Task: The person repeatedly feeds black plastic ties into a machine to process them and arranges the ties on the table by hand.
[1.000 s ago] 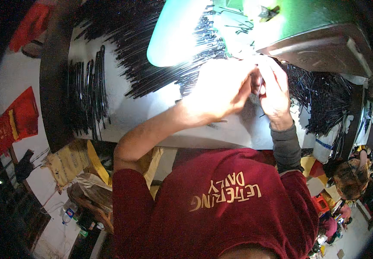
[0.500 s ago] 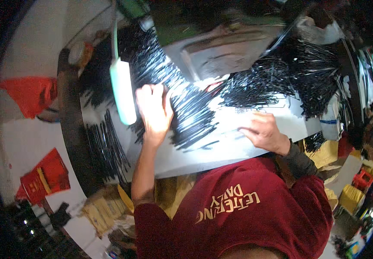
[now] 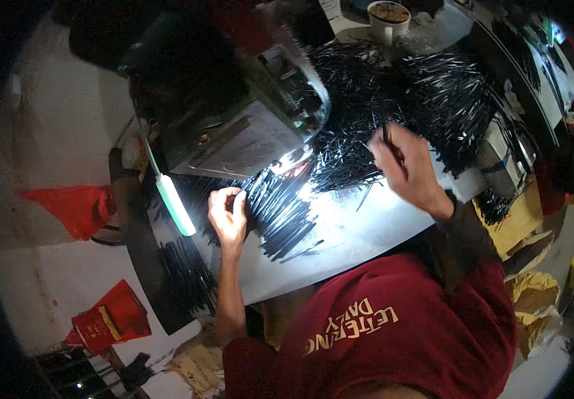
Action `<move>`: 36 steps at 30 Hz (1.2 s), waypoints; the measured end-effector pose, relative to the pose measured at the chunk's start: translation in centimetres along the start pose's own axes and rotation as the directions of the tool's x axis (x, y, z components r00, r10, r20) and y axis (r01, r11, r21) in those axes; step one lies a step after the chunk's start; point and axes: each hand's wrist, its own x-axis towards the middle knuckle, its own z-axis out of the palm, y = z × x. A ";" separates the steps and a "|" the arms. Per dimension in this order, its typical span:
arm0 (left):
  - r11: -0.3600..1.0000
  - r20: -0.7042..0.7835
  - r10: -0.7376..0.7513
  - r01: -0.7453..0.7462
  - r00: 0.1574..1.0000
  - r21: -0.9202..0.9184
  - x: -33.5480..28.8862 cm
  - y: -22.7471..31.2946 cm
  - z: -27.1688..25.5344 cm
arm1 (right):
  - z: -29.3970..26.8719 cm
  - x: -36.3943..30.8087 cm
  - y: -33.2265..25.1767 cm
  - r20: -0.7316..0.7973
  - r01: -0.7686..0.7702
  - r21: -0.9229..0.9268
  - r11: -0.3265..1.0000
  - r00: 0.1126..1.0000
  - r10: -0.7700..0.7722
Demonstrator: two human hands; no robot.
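My left hand (image 3: pixel 227 216) is at the left edge of a fanned heap of thin black strips (image 3: pixel 287 226) on the white table. Its thumb and forefinger are pinched together; whatever lies between them is too small to make out. Raised over the right part of the table, my right hand (image 3: pixel 410 169) is closed, with a short black strip (image 3: pixel 385 132) standing up from its fingers. Some motion blur softens that hand. Just beyond my left hand stands a dark green and grey machine (image 3: pixel 247 139), lit brightly at its lower corner.
A stick lamp (image 3: pixel 175 206) glows left of the machine. Larger piles of black strips (image 3: pixel 443 100) cover the back right, another bundle (image 3: pixel 186 269) the left. A white mug (image 3: pixel 389 21) stands at the far edge. Yellow sacks (image 3: pixel 513 213) lie beyond the table's right end.
My right hand has risen from the table's front and moved away from me, now with a strip in its fingers. My left hand's fingers have drawn into a pinch. The whole view has shifted.
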 end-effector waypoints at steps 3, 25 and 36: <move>0.984 0.038 -0.115 0.119 0.993 -0.135 0.2 -0.1 -0.2 | 0.1 4.0 -2.9 -0.088 0.069 0.300 0.951 0.995 -0.045; 0.986 -0.120 0.078 -0.058 0.990 0.158 -1.6 2.1 -1.5 | 3.0 -0.5 3.3 0.406 -0.103 0.178 0.979 0.913 0.023; 0.983 -0.131 -0.056 0.078 0.990 0.165 -2.6 2.9 -1.9 | 2.1 0.6 0.7 0.196 -0.217 0.349 0.911 0.968 0.156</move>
